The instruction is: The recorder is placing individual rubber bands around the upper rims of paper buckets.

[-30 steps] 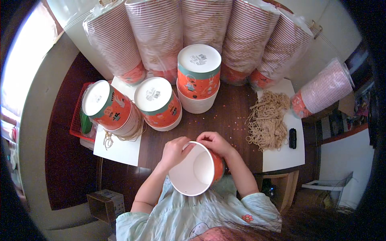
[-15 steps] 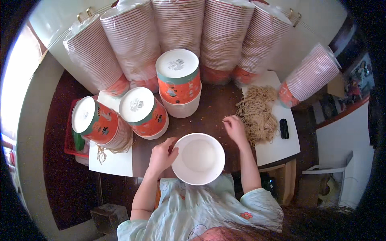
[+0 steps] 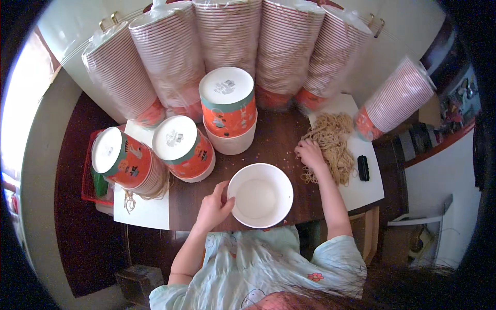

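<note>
A white paper tub [image 3: 260, 195] stands mouth up at the table's front edge, its inside bare. My left hand [image 3: 214, 207] is closed on its left rim, thumb at the lip and fingers round the outer wall. To the right, a tangled heap of tan cords [image 3: 333, 144] lies partly on a white sheet. My right hand [image 3: 310, 154] rests on the heap's left edge with its fingers curled down. What lies between those fingertips is hidden.
Upside-down orange printed tubs [image 3: 227, 116] stand at centre and left [image 3: 183, 147], with another stack [image 3: 129, 160] on cords. Tall plastic-wrapped tub stacks [image 3: 227, 36] line the back; one more [image 3: 395, 98] leans at right. A black object [image 3: 363, 168] lies beside the cords. Crumbs dot the table.
My right hand has moved right from the bare tabletop onto the edge of the cord heap. The white tub has shifted slightly away from me and to the right, with my left hand still on it.
</note>
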The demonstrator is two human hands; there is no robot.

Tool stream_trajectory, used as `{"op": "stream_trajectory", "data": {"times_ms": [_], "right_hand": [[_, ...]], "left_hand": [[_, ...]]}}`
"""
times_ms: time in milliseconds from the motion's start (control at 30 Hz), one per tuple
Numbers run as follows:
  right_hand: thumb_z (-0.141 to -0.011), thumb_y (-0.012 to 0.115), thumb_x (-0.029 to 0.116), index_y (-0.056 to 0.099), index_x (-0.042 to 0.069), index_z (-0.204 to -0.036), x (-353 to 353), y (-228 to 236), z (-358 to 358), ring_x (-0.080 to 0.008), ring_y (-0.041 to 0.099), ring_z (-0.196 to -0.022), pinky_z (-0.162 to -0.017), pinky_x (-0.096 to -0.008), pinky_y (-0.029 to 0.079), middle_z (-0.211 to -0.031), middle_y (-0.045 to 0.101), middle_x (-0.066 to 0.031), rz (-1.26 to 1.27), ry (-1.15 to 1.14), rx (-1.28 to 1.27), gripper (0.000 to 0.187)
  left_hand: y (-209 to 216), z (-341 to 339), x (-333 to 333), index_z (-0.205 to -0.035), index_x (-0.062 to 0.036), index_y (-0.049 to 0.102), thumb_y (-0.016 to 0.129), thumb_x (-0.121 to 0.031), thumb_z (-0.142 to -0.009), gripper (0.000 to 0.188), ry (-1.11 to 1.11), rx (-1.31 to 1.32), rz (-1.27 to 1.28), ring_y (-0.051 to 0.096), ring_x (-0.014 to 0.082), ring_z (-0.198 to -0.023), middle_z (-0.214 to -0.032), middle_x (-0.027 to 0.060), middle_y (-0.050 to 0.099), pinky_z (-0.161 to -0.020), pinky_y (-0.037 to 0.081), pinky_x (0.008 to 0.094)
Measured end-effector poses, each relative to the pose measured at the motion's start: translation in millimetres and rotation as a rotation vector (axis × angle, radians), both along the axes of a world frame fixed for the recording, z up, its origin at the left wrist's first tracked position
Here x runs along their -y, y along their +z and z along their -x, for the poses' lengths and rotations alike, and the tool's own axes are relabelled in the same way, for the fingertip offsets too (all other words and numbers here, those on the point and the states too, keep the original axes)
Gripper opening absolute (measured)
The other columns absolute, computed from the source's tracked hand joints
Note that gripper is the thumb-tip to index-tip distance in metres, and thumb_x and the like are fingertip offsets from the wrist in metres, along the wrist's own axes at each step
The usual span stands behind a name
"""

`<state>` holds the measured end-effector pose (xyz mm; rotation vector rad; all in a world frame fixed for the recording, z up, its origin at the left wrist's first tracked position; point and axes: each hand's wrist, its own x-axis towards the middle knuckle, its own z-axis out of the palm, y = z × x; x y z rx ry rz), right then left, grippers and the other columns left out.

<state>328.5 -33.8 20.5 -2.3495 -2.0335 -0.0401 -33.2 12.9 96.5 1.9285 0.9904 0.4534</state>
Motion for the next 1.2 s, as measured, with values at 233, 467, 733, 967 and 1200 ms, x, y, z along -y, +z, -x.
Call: {"op": "stream_trajectory", "data": {"times_ms": [233,467,733,967,1200], "right_hand": [[-0.075,0.053,0.008,0.055,0.006,-0.079,-11.7,15.0,4.2,-0.0271,0.048,-0.093,-0.081,-0.0378,0.037,-0.089,0.053,-0.0098,-0.088,-0.036,-0.339,0.005],[-0.079,0.056,0.006,0.052,0.003,-0.083,2.8,138.0,114.7,-0.0222,0.057,-0.072,-0.061,-0.0310,0.045,-0.077,0.056,-0.0096,-0.301,0.150,-0.925,0.006],[-0.078,0.054,0.014,0.058,0.003,-0.085,5.4,85.7,167.3,-0.0289,0.057,-0.082,-0.072,-0.0376,0.045,-0.085,0.059,-0.0123,0.097,0.410,-0.747,0.013],[-0.078,0.050,0.014,0.055,0.003,-0.080,2.3,76.5,176.5,-0.0294,0.057,-0.077,-0.068,-0.0409,0.045,-0.079,0.058,-0.0118,0.012,0.392,-0.746,0.012],[-0.079,0.050,0.016,0.056,0.003,-0.082,-0.9,74.4,184.1,-0.0297,0.056,-0.082,-0.073,-0.0409,0.044,-0.083,0.058,-0.0123,0.075,0.339,-0.721,0.015]], "left_hand": [[2.3,-2.6,7.5,-0.122,-0.0029,0.036,0.059,-0.019,-0.078,0.052,0.038,0.076,0.218,0.061,0.0206,-0.058,-0.064,0.0119,0.059,-0.054,0.049,0.0308],[-30.4,1.0,17.1,-0.125,0.0003,0.028,0.062,-0.018,-0.077,0.062,-0.042,0.254,0.264,0.060,0.0144,-0.060,-0.070,0.0107,0.061,-0.056,0.049,0.0275],[-32.6,0.3,26.4,-0.125,-0.0013,0.027,0.061,-0.017,-0.079,0.059,-0.024,0.258,0.450,0.060,0.0134,-0.070,-0.079,0.0112,0.061,-0.059,0.050,0.0271],[-33.9,0.0,29.1,-0.125,-0.0026,0.026,0.058,-0.015,-0.082,0.055,-0.031,0.354,0.513,0.060,0.0144,-0.074,-0.088,0.0112,0.060,-0.062,0.052,0.0275],[-34.8,-0.4,29.4,-0.126,-0.0037,0.027,0.057,-0.014,-0.082,0.054,-0.033,0.378,0.492,0.058,0.0127,-0.076,-0.092,0.0099,0.059,-0.061,0.052,0.0262]]}}
